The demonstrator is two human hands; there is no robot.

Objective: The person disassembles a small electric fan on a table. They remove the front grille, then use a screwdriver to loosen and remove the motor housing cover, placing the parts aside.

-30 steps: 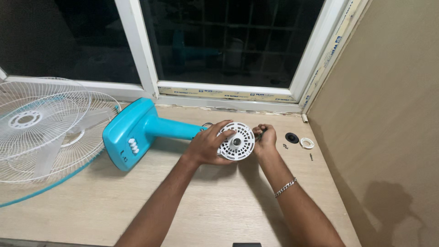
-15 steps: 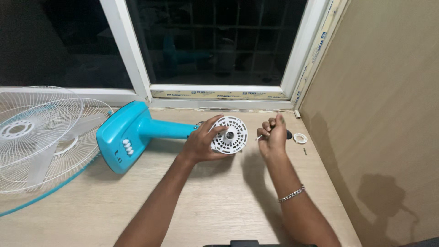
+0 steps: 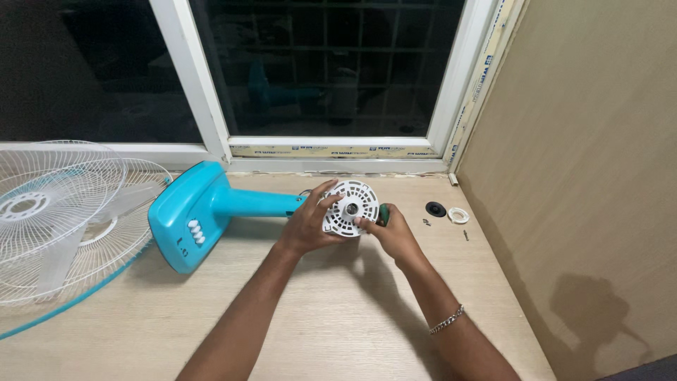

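Contact has been regained at the white slotted motor cover (image 3: 350,207): the right hand (image 3: 388,231), lifted clear half a second earlier, is now closed round a green-handled tool (image 3: 383,214) pressed to the cover's rim. The cover is clasped by the left hand (image 3: 311,220) at the turquoise fan body's (image 3: 204,209) right end. Right of the cover lie a black cap (image 3: 436,209), a white ring (image 3: 458,215) and small screws (image 3: 465,235); left of it, wire fan grilles (image 3: 63,212)

Head camera looks down, close, over the wooden table (image 3: 338,324).
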